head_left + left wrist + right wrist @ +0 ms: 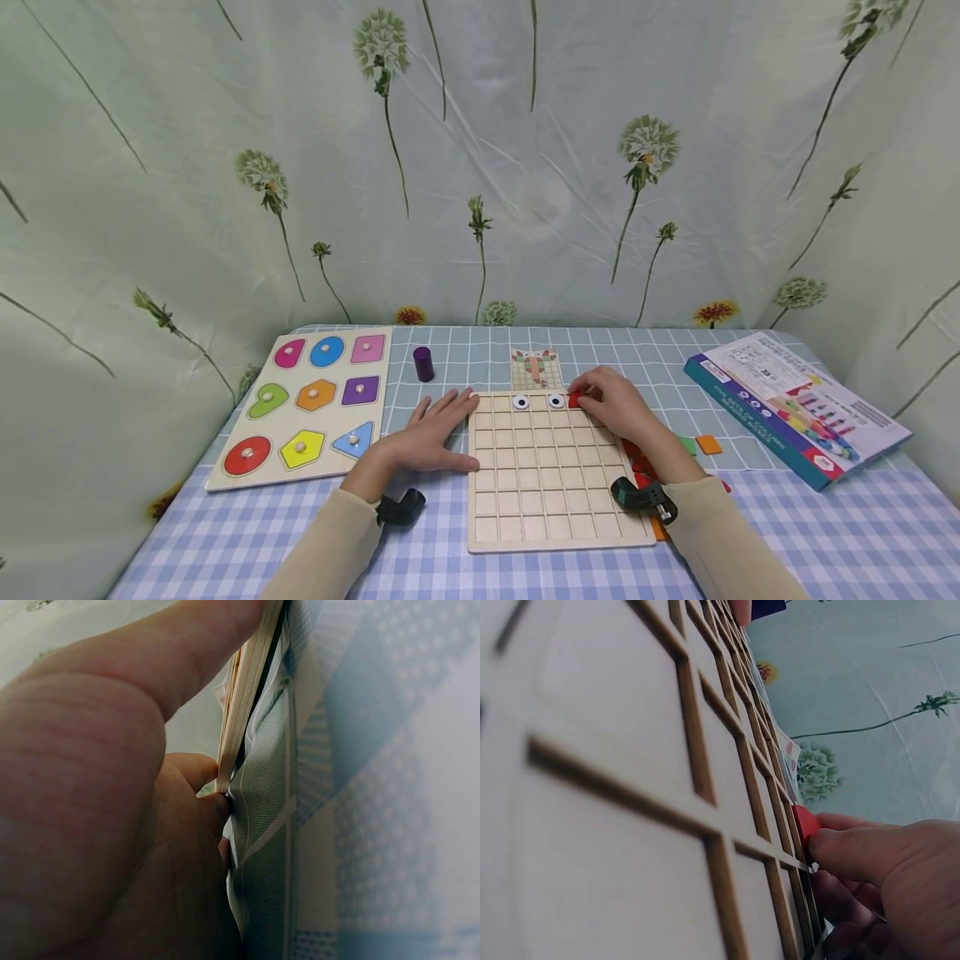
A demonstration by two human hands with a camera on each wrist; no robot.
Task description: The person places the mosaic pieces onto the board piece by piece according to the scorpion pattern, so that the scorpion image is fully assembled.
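A wooden grid board (519, 482) lies flat on the table, and two round eye pieces (556, 402) sit in its far row. My right hand (617, 403) pinches a red piece (805, 827) between thumb and fingers at the far row, just right of the eyes. In the right wrist view that piece is partly covered by the fingertips. My left hand (431, 440) rests at the board's left edge, fingers straight, with the thumb touching its side. Behind the board stands a pattern card (536, 369) with an animal figure on a grid.
Red pieces (642, 467), a green piece (687, 445) and an orange piece (708, 444) lie right of the board, partly under my right arm. A shape-knob puzzle (300, 476) lies left, a purple cylinder (423, 364) behind my left hand. A flat box (798, 408) lies far right.
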